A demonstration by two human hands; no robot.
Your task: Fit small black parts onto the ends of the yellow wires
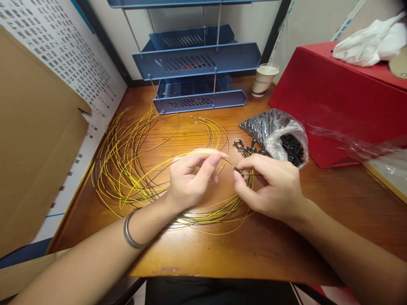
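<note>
My left hand (190, 178) pinches the end of a thin yellow wire (227, 161) between thumb and forefinger. My right hand (270, 186) is closed on a small black connector (239, 171) at that wire's tip, the two hands almost touching over the middle of the wooden desk (222, 250). A loose coil of several yellow wires (127, 169) lies spread on the desk to the left and under my hands. A silver bangle (129, 233) sits on my left wrist.
A clear plastic bag of small black parts (282, 137) lies right of my hands, with a few loose connectors (246, 148) beside it. A red box (343, 101) stands at the right, blue stacked trays (197, 67) and a paper cup (264, 79) at the back, cardboard (34, 148) at the left.
</note>
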